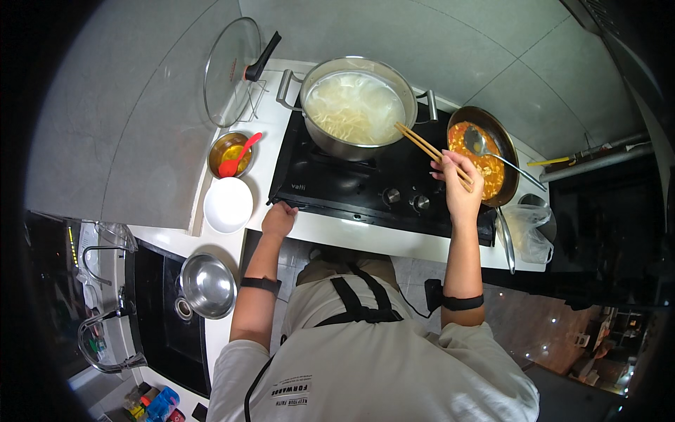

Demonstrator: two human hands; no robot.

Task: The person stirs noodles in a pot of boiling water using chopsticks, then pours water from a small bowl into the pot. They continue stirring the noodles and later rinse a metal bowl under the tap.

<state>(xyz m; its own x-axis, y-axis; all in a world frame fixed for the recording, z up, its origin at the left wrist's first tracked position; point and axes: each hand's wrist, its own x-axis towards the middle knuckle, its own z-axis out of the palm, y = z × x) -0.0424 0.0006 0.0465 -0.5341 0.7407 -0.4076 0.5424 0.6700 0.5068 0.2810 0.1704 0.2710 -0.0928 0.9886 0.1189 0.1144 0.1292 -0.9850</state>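
My right hand [460, 182] grips a pair of wooden chopsticks [424, 146]. Their tips reach the right inner rim of a large two-handled steel pot [343, 152], which holds pale noodles [343, 122] in cloudy, steaming water. My left hand [279, 219] rests as a loose fist at the front left corner of the black gas cooktop [327, 184], with nothing visible in it. Just right of my right hand sits a frying pan [509, 150] of orange-red sauce with pale yellow pieces [490, 171]. A metal ladle [498, 154] lies in that pan, its handle over the rim.
Left of the cooktop stand a glass lid [232, 74] on a wire rack, a metal bowl [216, 150] with a red spoon [237, 158], and a white bowl [228, 205]. A steel basin [208, 285] overlaps the black sink [158, 316]. A plastic bag [522, 232] lies near the pan handle [505, 242].
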